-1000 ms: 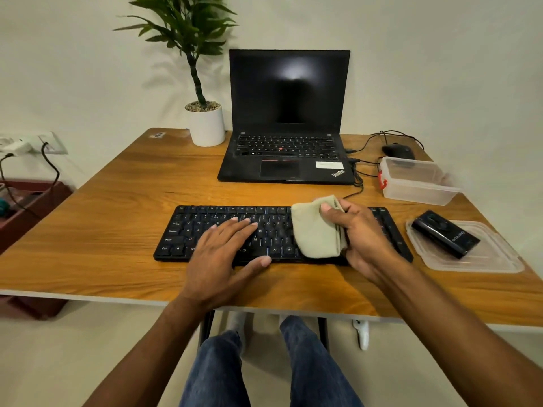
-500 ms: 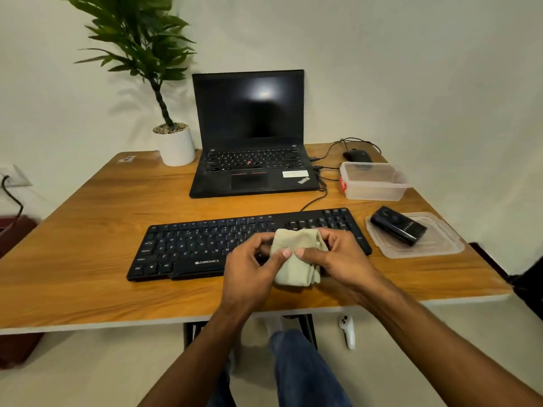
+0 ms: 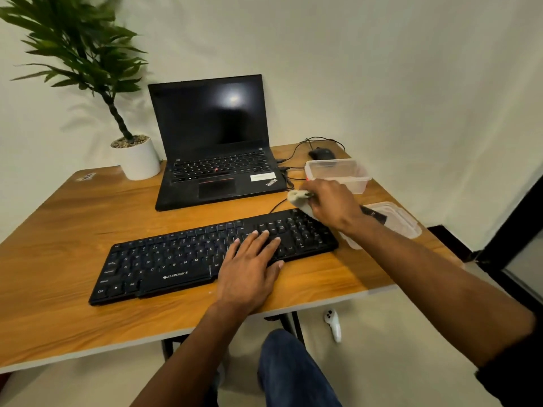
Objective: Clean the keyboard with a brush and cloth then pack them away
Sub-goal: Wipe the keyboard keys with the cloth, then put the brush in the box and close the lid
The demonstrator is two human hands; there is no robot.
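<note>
A black keyboard [image 3: 176,259] lies slanted across the wooden desk [image 3: 58,230]. My left hand [image 3: 249,268] rests flat on its right half, fingers spread, holding nothing. My right hand [image 3: 332,204] is raised above the keyboard's far right corner and grips a bunched pale green cloth [image 3: 298,199]. Just beyond that hand stands a clear plastic box [image 3: 338,173] with no lid. The box's lid [image 3: 393,218] lies to the right with a black brush case [image 3: 373,214] on it, mostly hidden by my right wrist.
A black laptop [image 3: 214,148] stands open behind the keyboard, with cables [image 3: 293,168] and a mouse [image 3: 321,154] to its right. A potted plant [image 3: 135,157] occupies the far left corner. A white controller [image 3: 333,324] lies on the floor under the desk edge.
Both hands were folding the cloth at the keyboard's front edge. My right hand has since carried the cloth up and right toward the box, and my left hand has dropped onto the keys.
</note>
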